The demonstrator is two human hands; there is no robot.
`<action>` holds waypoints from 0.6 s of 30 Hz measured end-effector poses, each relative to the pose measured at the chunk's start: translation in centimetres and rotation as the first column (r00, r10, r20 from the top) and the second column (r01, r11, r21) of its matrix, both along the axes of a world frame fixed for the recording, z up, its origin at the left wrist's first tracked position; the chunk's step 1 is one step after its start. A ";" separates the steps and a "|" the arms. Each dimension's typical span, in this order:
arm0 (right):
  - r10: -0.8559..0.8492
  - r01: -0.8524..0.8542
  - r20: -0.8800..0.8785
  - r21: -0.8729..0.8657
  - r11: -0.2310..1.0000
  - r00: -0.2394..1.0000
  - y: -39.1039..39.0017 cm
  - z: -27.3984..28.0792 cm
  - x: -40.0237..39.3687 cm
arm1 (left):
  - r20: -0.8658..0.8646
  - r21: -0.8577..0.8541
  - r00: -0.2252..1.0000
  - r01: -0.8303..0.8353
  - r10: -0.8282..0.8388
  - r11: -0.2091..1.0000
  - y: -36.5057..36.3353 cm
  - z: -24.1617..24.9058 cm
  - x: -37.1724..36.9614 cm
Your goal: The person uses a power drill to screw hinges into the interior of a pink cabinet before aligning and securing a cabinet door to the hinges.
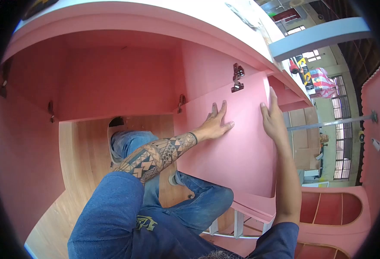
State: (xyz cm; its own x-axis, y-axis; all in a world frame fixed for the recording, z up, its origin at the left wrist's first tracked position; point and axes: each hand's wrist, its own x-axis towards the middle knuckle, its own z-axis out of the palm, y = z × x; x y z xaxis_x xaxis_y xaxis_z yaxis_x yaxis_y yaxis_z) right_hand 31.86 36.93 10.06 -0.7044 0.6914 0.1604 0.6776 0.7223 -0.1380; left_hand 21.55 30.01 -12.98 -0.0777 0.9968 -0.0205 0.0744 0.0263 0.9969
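A pink cabinet door (246,146) stands swung out from the pink cabinet (121,77). My left hand (218,123) lies on the door's inner face with its fingers spread. At the door's outer edge, my right hand (272,116) grips the panel, thumb on the inner face and fingers partly hidden behind. A dark metal hinge (238,77) joins the door near its top corner to the cabinet. Lower down, a second hinge (181,103) sits by the door's other corner.
On the left another pink door (26,159) hangs open, with a hinge (51,111) at its edge. A white top (190,17) covers the cabinet. My bent legs (198,198) are under the doors, over a wooden floor (86,155). A ladder (238,224) is below right.
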 end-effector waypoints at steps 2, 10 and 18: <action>-0.060 0.059 0.000 0.008 0.998 0.998 1.0 -0.1 -1.1 | -0.010 0.009 1.000 -0.001 0.001 1.000 0.1 0.0 0.0; -0.259 0.253 0.076 0.081 0.964 0.963 4.3 -0.3 -5.4 | -0.070 -0.001 0.997 0.033 -0.033 0.999 -1.0 1.2 -0.8; -0.380 0.367 0.108 0.116 0.923 0.919 6.2 -0.3 -6.8 | -0.249 0.239 0.968 0.079 -0.018 0.968 -1.9 0.1 -2.0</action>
State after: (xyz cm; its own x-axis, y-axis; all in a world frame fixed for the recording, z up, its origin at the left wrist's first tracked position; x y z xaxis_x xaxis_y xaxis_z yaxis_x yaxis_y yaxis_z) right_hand 25.06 43.15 9.79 -0.4162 0.8946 0.1625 0.9079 0.4186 0.0206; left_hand 19.56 28.15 -12.87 -0.0013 0.9713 0.2379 0.3101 -0.2258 0.9235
